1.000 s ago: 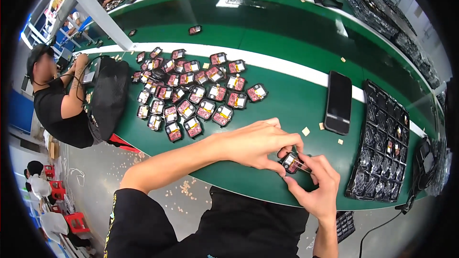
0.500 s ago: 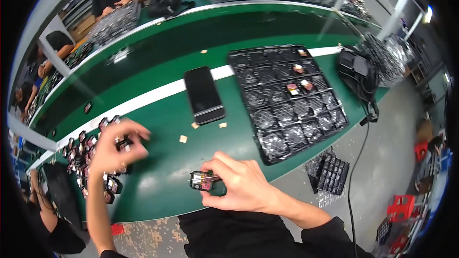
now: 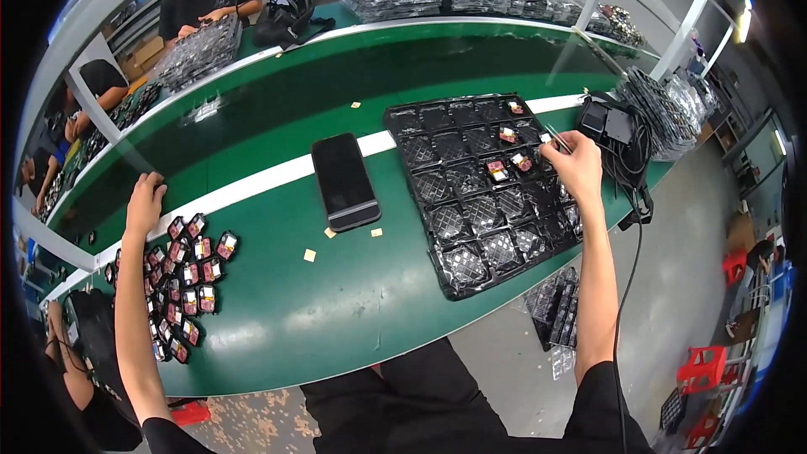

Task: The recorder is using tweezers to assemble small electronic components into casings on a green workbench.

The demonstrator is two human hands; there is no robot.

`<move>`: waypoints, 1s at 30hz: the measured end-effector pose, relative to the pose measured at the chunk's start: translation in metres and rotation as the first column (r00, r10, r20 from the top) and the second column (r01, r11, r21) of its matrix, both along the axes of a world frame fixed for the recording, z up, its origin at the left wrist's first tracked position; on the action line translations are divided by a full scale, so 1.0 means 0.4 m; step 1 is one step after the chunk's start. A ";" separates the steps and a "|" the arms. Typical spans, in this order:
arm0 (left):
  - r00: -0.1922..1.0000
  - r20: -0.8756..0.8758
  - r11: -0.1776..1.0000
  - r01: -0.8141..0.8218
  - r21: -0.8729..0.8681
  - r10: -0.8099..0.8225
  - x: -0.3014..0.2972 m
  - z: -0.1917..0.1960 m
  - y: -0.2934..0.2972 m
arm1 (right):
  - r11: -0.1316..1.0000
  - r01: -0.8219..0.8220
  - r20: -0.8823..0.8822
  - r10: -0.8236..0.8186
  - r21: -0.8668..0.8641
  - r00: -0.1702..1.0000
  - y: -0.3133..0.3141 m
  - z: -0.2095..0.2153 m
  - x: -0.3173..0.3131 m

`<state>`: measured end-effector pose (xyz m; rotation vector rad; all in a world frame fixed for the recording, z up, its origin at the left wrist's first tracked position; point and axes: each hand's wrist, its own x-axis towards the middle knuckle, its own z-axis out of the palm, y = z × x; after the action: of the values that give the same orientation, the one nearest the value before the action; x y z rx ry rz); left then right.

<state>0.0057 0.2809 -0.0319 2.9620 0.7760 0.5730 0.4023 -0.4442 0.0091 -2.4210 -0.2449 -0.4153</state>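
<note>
My right hand (image 3: 580, 164) grips metal tweezers (image 3: 557, 138) over the far right side of a black compartment tray (image 3: 454, 290). A small pale-topped part (image 3: 545, 139) shows at my fingertips, partly hidden by them. Several small black-cased modules with red and white faces, such as one module (image 3: 498, 170), sit in separate pockets of the tray. My left hand (image 3: 146, 202) is at the far left, over the belt's white edge strip, its fingers curled; what they hold, if anything, is hidden. Beside that forearm lies a loose cluster of similar modules (image 3: 191, 273).
A black phone (image 3: 345, 181) lies mid-table near small tan squares (image 3: 310, 256). Cables and a black device (image 3: 618, 130) stand beyond the tray's right side. The green belt (image 3: 277, 109) runs behind. Co-workers sit across at the far left; stacked trays (image 3: 391, 2) stand opposite.
My right hand has moved from the table's near edge, where it held a module and the tweezers, up to the tray. My left hand has moved from the cluster to the belt's edge.
</note>
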 end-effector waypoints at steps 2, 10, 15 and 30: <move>1.000 0.022 1.000 0.008 -0.004 -0.008 -0.017 -0.007 0.005 | 0.993 0.007 0.020 -0.005 -0.121 1.000 0.023 -0.018 0.056; 0.920 0.274 0.930 0.331 -0.157 -0.281 0.021 0.114 -0.384 | 0.945 -0.309 0.008 0.310 0.110 0.951 0.124 0.003 0.000; 0.700 0.156 0.586 0.682 -0.438 -0.697 0.023 0.132 -0.759 | 0.773 -0.471 -0.133 0.568 0.425 0.812 0.210 0.107 -0.336; 0.796 0.230 0.696 0.602 -0.391 -0.560 -0.024 0.032 -0.798 | 0.496 -0.627 -0.193 0.851 0.600 0.489 0.438 -0.067 -0.642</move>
<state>-0.0041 -0.0384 -0.0190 2.5004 -0.0794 0.4050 0.1454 -0.2690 -0.0178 -1.6082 -0.8712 0.5039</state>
